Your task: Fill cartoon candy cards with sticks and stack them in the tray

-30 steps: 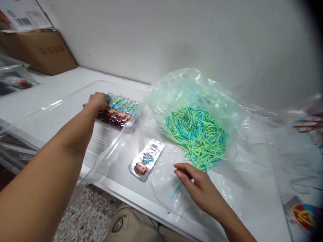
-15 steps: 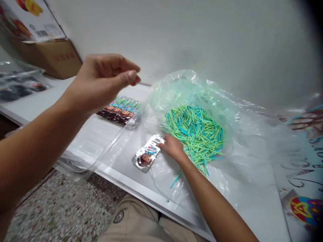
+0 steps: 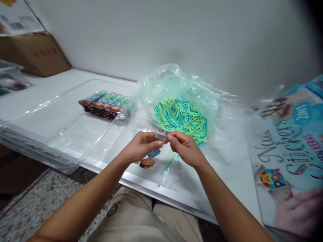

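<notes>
My left hand (image 3: 140,146) and my right hand (image 3: 183,148) meet above the table's front edge, both pinching the top of a small clear packet (image 3: 151,153) with a cartoon face and a barcode label. The packet hangs between them, its lower end showing under my left hand. Just behind lies a pile of green and blue sticks (image 3: 181,117) on an open clear plastic bag (image 3: 176,84). A few loose sticks (image 3: 171,163) lie under my right hand. A row of filled packets (image 3: 104,106) lies to the left on a clear plastic sheet.
A white table (image 3: 227,181) runs along a white wall. A cardboard box (image 3: 35,53) stands at the back left. A printed sticker sheet (image 3: 290,151) covers the right side. A clear plastic sheet (image 3: 50,134) hangs over the left front edge. My knees show below.
My left hand came back from the row of packets and dropped to the front. My right hand picked up the single packet, and both hands now hold it together.
</notes>
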A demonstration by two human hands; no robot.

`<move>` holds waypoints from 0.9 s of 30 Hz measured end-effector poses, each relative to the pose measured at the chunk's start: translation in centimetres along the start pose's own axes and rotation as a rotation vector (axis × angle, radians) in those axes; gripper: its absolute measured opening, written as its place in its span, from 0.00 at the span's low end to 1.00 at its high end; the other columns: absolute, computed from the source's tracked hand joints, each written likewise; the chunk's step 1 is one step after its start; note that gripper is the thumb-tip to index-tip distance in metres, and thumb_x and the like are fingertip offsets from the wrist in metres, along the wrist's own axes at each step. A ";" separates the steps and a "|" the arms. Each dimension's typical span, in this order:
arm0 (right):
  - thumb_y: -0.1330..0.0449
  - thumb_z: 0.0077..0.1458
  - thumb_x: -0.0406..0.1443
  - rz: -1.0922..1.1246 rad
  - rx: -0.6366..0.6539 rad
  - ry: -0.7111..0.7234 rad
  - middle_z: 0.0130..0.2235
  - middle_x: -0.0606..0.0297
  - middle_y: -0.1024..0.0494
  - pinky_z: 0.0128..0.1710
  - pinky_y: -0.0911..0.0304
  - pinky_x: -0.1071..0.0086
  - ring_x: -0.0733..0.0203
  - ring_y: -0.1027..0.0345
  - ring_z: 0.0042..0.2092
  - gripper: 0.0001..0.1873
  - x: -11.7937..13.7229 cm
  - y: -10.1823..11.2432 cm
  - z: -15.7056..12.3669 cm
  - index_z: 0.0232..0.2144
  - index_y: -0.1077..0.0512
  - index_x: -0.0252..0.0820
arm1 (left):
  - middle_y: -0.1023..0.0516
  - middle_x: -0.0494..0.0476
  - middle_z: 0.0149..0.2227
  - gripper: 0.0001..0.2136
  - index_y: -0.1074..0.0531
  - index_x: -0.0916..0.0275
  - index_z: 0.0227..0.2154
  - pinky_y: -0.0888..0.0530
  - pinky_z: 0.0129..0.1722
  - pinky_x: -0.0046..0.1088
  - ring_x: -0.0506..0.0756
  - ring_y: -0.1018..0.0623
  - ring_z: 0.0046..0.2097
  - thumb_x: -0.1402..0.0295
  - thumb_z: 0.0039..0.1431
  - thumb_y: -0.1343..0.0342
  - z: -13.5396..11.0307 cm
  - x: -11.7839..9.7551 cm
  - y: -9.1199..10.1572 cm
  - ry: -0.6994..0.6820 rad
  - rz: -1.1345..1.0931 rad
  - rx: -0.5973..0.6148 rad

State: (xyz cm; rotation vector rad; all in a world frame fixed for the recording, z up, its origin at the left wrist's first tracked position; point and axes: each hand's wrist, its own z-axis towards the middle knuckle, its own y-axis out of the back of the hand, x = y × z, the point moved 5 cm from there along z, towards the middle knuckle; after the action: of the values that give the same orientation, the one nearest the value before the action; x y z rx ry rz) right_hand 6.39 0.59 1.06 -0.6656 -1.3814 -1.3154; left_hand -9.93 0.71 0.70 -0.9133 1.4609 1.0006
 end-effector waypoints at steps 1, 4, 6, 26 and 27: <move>0.49 0.62 0.46 -0.044 -0.049 0.006 0.26 0.70 0.31 0.26 0.44 0.73 0.67 0.40 0.26 0.17 0.1 0.8 -0.8 0.38 0.29 0.41 | 0.19 0.64 0.37 0.19 0.22 0.67 0.40 0.26 0.40 0.35 0.59 0.21 0.40 0.58 0.50 0.38 0.1 0.7 -0.6 0.048 -0.039 0.035; 0.49 0.63 0.40 -0.381 -0.039 0.039 0.33 0.65 0.27 0.34 0.42 0.71 0.64 0.35 0.33 0.11 -0.8 1.7 -3.0 0.37 0.29 0.41 | 0.18 0.62 0.30 0.14 0.20 0.68 0.28 0.27 0.37 0.31 0.55 0.21 0.33 0.59 0.49 0.37 -0.3 1.9 -1.2 0.109 -0.081 -0.054; 0.49 0.63 0.34 -0.698 0.191 0.073 0.36 0.61 0.26 0.36 0.43 0.70 0.61 0.34 0.38 0.10 -2.4 0.2 -4.1 0.37 0.28 0.40 | 0.19 0.61 0.28 0.13 0.20 0.68 0.26 0.28 0.34 0.29 0.54 0.22 0.31 0.60 0.47 0.36 -0.9 2.4 -1.4 0.138 -0.133 -0.106; 0.52 0.62 0.30 -1.201 0.558 0.206 0.41 0.53 0.27 0.42 0.47 0.61 0.51 0.37 0.45 0.11 -4.1 -4.2 -5.2 0.39 0.30 0.37 | 0.19 0.59 0.27 0.14 0.22 0.68 0.25 0.29 0.34 0.28 0.54 0.23 0.29 0.60 0.40 0.33 -3.1 6.5 -3.1 0.342 -0.271 -0.178; 0.52 0.62 0.29 -1.183 0.542 0.151 0.41 0.53 0.27 0.43 0.47 0.62 0.51 0.37 0.45 0.11 -4.1 -3.9 -5.3 0.40 0.30 0.38 | 0.19 0.60 0.27 0.14 0.22 0.68 0.24 0.30 0.33 0.28 0.53 0.23 0.29 0.60 0.40 0.33 -3.1 6.8 -3.0 0.358 -0.249 -0.176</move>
State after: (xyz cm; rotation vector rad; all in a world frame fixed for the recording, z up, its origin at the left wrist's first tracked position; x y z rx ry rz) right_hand 5.57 -4.18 -4.98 0.7436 -1.9663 -1.6604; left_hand -8.93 -3.32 -6.16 -1.4236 1.5183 0.8163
